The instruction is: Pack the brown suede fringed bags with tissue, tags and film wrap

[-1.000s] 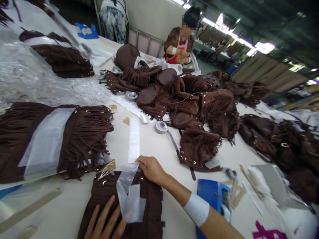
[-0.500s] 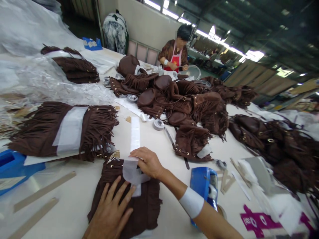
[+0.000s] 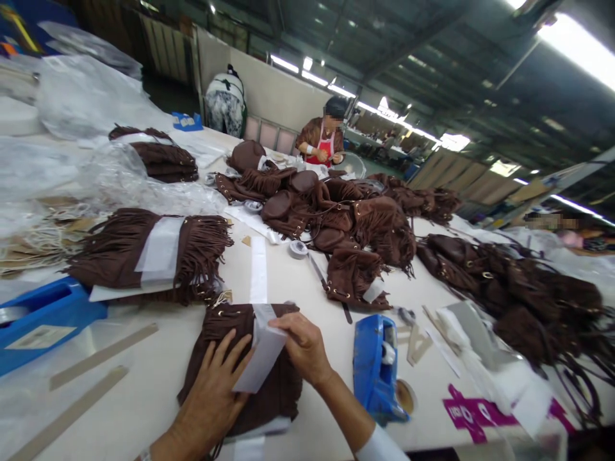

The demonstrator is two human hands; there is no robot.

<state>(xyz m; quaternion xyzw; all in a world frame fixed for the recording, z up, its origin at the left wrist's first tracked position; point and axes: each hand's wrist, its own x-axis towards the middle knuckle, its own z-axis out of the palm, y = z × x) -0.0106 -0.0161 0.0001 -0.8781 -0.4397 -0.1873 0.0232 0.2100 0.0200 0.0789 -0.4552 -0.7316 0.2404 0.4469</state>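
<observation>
A dark brown fringed suede bag [image 3: 273,390] lies flat on the table in front of me, over a white strip [image 3: 258,269] that runs out beyond its far edge. My left hand [image 3: 211,378] rests spread on the bag, its fingertips by a translucent white sheet [image 3: 263,358]. Between thumb and fingers, my right hand [image 3: 302,342] pinches the upper right edge of that sheet, which slants across the bag. Small metal eyelets and a bit of white string show at the bag's top left.
Blue tape dispensers stand at right [image 3: 377,371] and left [image 3: 52,320]. A stack of fringed bags [image 3: 120,250] lies left, a heap of brown bags [image 3: 336,211] beyond. Cardboard strips [image 3: 106,355] lie front left. A person in a red apron [image 3: 324,144] works across the table.
My right hand has drawn the sheet's edge right and toward me, so the sheet now slants across the bag. My left hand stays pressed on the bag. The view has tilted up.
</observation>
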